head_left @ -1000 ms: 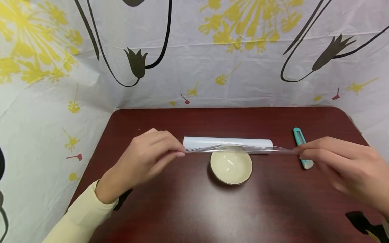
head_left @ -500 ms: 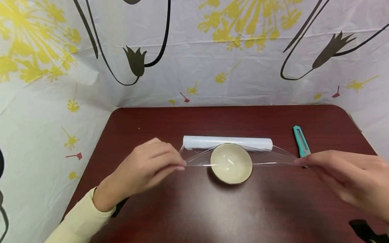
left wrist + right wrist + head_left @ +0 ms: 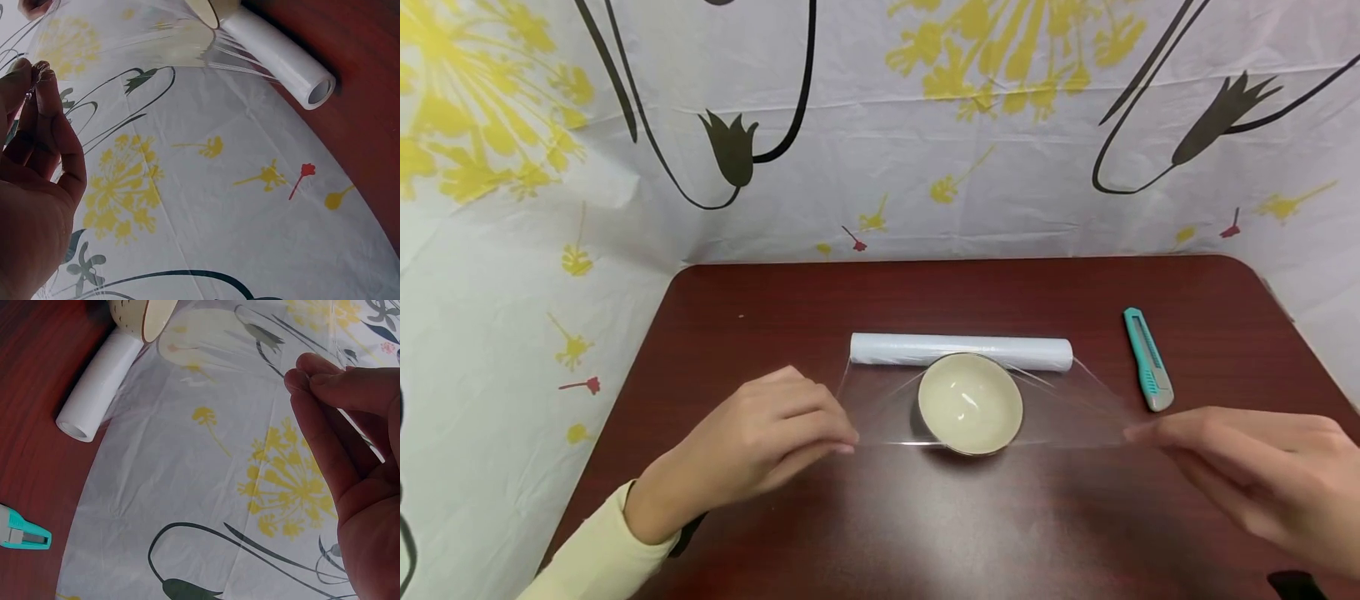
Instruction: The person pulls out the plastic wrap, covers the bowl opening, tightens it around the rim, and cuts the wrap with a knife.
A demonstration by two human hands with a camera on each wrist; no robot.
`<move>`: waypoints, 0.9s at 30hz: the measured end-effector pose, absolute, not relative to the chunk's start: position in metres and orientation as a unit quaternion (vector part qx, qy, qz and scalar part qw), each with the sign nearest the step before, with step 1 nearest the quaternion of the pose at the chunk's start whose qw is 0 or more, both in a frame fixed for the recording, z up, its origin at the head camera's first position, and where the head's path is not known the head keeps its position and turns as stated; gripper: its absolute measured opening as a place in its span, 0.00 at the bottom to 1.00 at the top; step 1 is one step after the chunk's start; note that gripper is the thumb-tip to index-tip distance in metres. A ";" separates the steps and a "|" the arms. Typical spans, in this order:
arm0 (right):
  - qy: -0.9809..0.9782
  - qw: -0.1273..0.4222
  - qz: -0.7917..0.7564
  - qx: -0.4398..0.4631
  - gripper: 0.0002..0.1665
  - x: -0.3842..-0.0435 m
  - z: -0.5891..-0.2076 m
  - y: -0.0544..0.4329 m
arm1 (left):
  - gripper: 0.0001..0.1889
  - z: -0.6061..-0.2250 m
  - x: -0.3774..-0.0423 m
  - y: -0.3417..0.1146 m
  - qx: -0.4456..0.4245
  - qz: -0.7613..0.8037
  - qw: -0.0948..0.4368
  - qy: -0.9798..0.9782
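Observation:
A sheet of cling film (image 3: 1075, 421) stretches from its white roll (image 3: 910, 348) toward the person, over and around a cream bowl (image 3: 970, 404). At the sheet's left corner, thumb and fingers of the left hand (image 3: 775, 437) pinch the film. The right hand (image 3: 1255, 475) pinches the opposite corner, so the front edge runs taut between them, level with the bowl's near rim. In the left wrist view the film (image 3: 137, 44) bunches slightly at the fingertips of the left hand (image 3: 44, 156). The right wrist view shows thumb and index of the right hand (image 3: 356, 444) pressed together.
A teal utility knife (image 3: 1148, 360) lies on the dark red table (image 3: 760, 317), right of the roll and beyond the right hand. Patterned white cloth (image 3: 820, 183) hangs behind and at the left side of the table.
Both hands have drawn the film's edge toward the person, from near the roll to the bowl's near rim. More film has come off the roll, and the utility knife is now uncovered.

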State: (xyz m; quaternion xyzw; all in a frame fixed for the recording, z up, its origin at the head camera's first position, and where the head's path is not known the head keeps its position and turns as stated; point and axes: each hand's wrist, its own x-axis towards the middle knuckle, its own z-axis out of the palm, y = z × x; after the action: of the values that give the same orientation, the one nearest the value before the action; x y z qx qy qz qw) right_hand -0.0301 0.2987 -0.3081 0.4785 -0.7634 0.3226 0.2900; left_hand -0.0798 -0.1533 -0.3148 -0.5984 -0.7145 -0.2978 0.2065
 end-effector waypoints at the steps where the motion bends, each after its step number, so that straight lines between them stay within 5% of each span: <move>1: -0.761 0.289 0.325 0.482 0.18 -0.029 -0.310 0.299 | 0.02 -0.316 -0.079 -0.154 -0.601 -0.298 0.204 -0.713; 27: -0.784 0.163 0.311 0.513 0.19 -0.016 -0.331 0.304 | 0.07 -0.359 -0.067 -0.159 -0.623 -0.293 0.135 -0.712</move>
State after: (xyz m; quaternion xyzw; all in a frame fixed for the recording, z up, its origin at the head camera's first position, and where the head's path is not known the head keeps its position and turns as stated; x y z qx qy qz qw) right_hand -0.0159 0.3044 -0.3311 0.5127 -0.7838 0.3105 0.1625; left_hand -0.0667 -0.1591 -0.3589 -0.6233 -0.7125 -0.2926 0.1351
